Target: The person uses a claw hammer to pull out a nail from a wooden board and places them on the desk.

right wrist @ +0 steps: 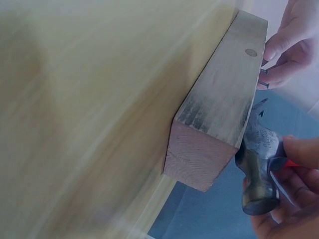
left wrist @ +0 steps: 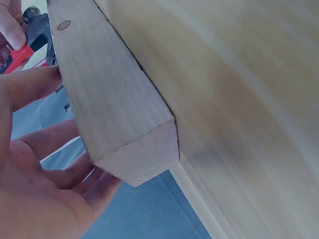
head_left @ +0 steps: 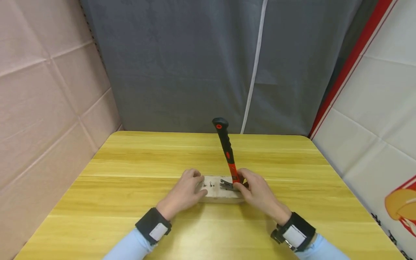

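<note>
A pale wooden block (head_left: 217, 192) lies on the yellow table (head_left: 130, 202), with a few nails (head_left: 209, 185) standing in its top. My left hand (head_left: 195, 185) holds the block's left end, fingers over the top beside the nails and thumb on the near face. My right hand (head_left: 242, 184) grips a red and black hammer (head_left: 226, 151) low on the handle. Its steel head (head_left: 226, 185) rests on the block's right part and the handle stands up, leaning away. In the right wrist view the hammer head (right wrist: 259, 169) sits against the block (right wrist: 219, 114). The left wrist view shows the block (left wrist: 114, 99) and my fingers (left wrist: 45, 149).
The table's far edge meets a grey curtain (head_left: 195, 65). A pinkish padded wall (head_left: 42, 94) stands at the left, and a white and red banner (head_left: 373, 108) at the right. Bare tabletop surrounds the block on all sides.
</note>
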